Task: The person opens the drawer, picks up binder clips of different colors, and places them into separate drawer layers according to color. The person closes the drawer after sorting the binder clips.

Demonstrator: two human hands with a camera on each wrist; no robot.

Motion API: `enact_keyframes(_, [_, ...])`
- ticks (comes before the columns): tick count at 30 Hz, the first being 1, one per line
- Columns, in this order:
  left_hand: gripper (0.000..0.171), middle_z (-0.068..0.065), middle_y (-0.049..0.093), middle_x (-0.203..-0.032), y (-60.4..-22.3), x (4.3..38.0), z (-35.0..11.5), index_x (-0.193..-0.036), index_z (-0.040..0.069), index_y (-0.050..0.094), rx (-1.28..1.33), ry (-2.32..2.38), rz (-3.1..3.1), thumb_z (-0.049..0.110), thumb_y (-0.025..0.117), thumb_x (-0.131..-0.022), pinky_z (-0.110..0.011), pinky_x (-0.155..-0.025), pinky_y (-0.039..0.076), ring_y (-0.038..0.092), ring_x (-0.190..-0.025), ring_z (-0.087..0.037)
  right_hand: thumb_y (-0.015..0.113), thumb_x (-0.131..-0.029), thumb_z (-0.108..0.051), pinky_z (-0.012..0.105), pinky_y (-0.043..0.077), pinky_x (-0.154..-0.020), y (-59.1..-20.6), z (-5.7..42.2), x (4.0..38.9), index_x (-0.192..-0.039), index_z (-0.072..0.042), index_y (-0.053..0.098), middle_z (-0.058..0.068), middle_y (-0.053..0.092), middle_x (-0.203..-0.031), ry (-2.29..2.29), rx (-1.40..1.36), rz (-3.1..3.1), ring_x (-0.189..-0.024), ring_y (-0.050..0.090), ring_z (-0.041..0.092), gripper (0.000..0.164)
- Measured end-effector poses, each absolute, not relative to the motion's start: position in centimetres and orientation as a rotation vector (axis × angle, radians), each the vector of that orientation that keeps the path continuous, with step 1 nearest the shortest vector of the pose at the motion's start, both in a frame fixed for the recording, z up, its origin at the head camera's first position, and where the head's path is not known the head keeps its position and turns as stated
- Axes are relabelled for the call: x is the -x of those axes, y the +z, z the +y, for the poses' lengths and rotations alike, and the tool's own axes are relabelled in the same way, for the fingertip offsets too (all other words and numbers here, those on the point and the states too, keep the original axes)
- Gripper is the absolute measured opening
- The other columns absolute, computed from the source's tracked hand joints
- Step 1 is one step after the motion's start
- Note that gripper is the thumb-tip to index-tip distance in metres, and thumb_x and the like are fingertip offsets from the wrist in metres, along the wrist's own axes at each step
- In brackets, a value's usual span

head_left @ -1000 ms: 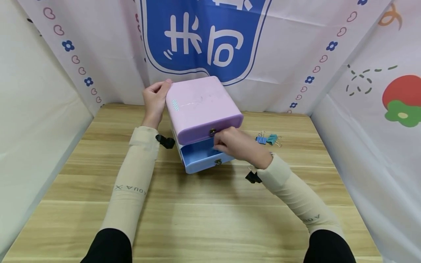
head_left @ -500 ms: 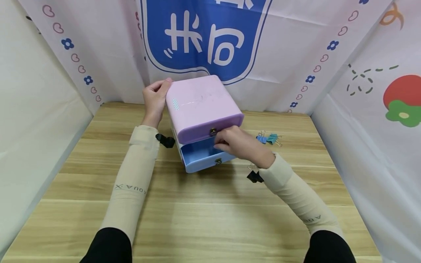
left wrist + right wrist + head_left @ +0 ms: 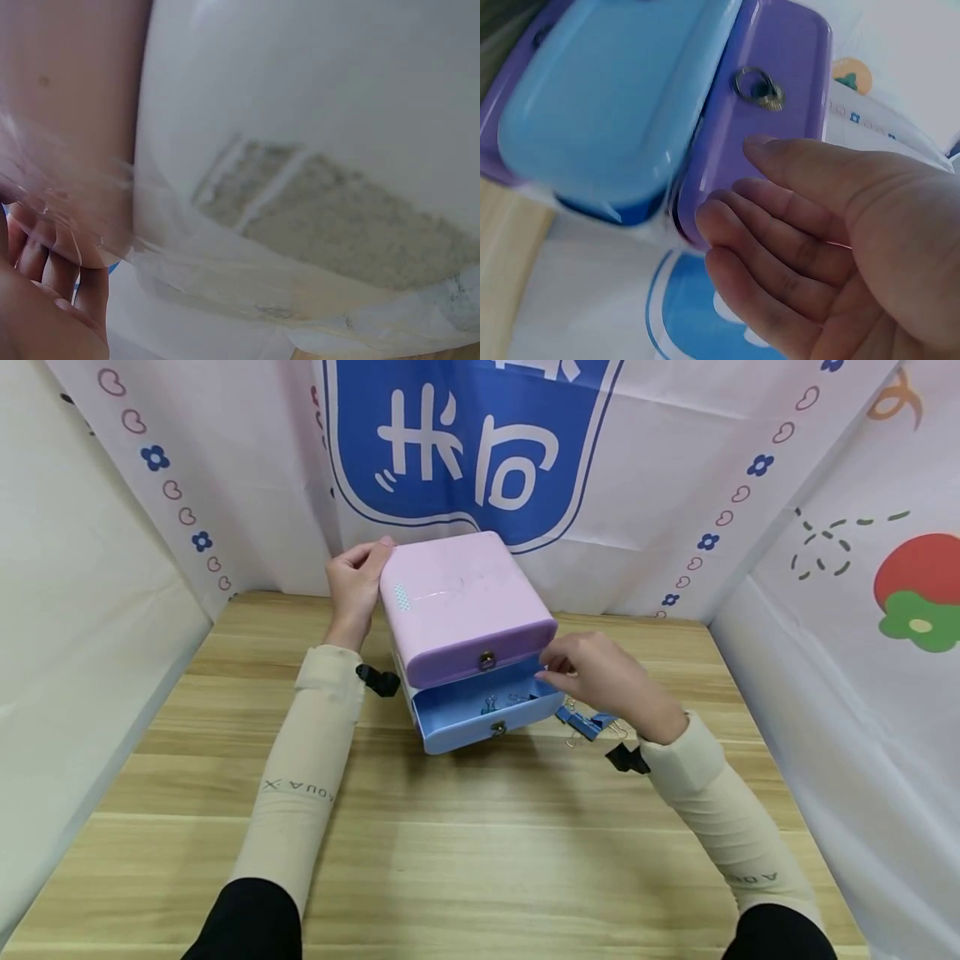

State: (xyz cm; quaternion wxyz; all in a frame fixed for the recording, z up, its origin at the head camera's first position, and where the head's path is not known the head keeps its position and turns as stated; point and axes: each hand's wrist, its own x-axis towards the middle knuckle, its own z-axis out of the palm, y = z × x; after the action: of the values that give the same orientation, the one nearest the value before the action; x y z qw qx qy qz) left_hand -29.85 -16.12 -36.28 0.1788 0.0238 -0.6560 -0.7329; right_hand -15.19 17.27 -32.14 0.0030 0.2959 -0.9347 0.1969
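A small drawer box with a pink top stands at the back of the table, its blue drawer pulled out below a purple one. Several small binder clips lie inside the blue drawer. My left hand grips the box's back left corner, thumb at the top edge and fingers round the back. Over the drawer's right end is my right hand, fingers loosely bent. In the right wrist view this right hand holds nothing and is beside the purple drawer front with its ring pull.
Blue binder clips lie on the wooden table just right of the drawer, partly under my right hand. A printed cloth hangs close behind the box, with white cloth walls on both sides.
My right hand has come out of the blue drawer, moving right, and its fingers have loosened. Clips in the drawer now show. The left hand and the box have stayed put.
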Motion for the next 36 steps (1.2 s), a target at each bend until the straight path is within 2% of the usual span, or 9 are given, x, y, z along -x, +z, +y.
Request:
enact_keyframes(17, [0.029,0.007,0.076,-0.093,-36.3,29.8,-16.3,-0.104,0.012,0.084,-0.076,-2.09,-1.855,0.038,0.082,-0.093,-0.018,-0.065,0.051,0.063,-0.08,-0.009,0.077,-0.097,-0.01,0.047,0.064,-0.081,-32.4,23.0,15.6,-0.105,0.002,0.076,0.015,0.079,-0.097,0.527,-0.735,-2.923,-0.087,0.076,0.027,0.014])
enact_keyframes(24, [0.029,0.007,0.076,-0.094,-36.2,29.8,-16.3,-0.105,0.012,0.084,-0.069,-2.085,-1.861,0.039,0.082,-0.093,-0.018,-0.065,0.052,0.063,-0.081,-0.009,0.077,-0.095,-0.008,0.047,0.064,-0.08,-33.3,25.4,16.0,-0.102,0.004,0.076,0.017,0.079,-0.095,0.485,-0.643,-2.937,-0.086,0.076,0.029,0.013])
enact_keyframes(36, [0.028,0.006,0.077,-0.095,-36.2,29.9,-16.2,-0.104,0.011,0.084,-0.076,-2.086,-1.856,0.037,0.083,-0.093,-0.018,-0.067,0.053,0.065,-0.082,-0.009,0.074,-0.098,-0.009,0.051,0.063,-0.081,-34.9,28.8,16.8,-0.109,0.008,0.074,0.022,0.078,-0.099,0.459,-0.495,-3.026,-0.088,0.075,0.033,0.02])
